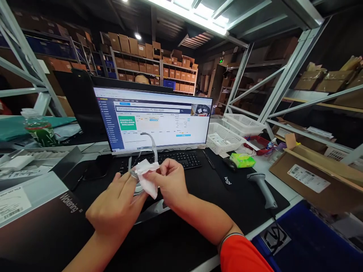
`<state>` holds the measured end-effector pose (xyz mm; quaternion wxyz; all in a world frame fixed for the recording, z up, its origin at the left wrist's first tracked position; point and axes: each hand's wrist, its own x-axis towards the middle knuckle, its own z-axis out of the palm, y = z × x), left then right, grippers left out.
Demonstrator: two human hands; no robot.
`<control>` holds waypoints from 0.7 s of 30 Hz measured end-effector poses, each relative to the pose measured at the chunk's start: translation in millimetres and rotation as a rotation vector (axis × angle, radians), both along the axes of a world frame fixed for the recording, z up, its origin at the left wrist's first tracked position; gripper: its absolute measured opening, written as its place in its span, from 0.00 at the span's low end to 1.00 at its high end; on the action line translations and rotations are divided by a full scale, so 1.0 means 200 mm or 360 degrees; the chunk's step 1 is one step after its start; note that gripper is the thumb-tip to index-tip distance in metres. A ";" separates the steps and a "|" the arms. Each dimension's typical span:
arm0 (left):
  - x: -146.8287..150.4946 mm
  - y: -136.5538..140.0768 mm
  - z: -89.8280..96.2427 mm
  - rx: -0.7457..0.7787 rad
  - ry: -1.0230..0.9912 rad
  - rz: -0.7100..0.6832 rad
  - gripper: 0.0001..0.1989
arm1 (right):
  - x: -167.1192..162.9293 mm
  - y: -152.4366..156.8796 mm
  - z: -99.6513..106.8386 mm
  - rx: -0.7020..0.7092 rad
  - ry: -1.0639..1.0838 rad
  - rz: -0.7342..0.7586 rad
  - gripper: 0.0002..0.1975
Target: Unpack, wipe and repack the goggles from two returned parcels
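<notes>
A pair of glasses (154,145) with clear, greyish temples is up in front of the keyboard, its temple arms pointing toward the monitor. My left hand (116,204) grips the frame from the left side, its fingers closed around it. A crumpled white tissue (149,183) covers part of the glasses, hiding much of the lenses. With thumb and fingers pinched, my right hand (172,183) presses the tissue against the glasses. Behind both hands lies the black keyboard (188,159), below the lit monitor (159,121).
On the right of the desk mat are a mouse (229,164), a green tissue pack (242,160), a pen (208,158) and a barcode scanner (263,189). A cardboard box (309,177) and white baskets (224,138) stand beyond. At left are a bottle (39,128), phone (98,167) and dark box (42,223).
</notes>
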<state>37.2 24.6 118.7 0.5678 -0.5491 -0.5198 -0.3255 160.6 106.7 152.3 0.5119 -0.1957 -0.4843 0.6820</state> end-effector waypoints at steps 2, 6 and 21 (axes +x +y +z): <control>0.01 0.01 -0.01 -0.0026 0.0084 -0.0127 0.17 | 0.03 0.06 0.06 -0.0149 0.0106 0.0095 0.36; -0.01 0.01 -0.02 -0.0057 0.0144 -0.0248 0.27 | 0.02 0.06 0.05 -0.0200 0.0152 0.0045 0.39; -0.06 -0.06 0.06 -0.0025 -0.0080 -0.0189 0.20 | -0.06 0.02 0.21 -0.0119 0.0179 0.0206 0.40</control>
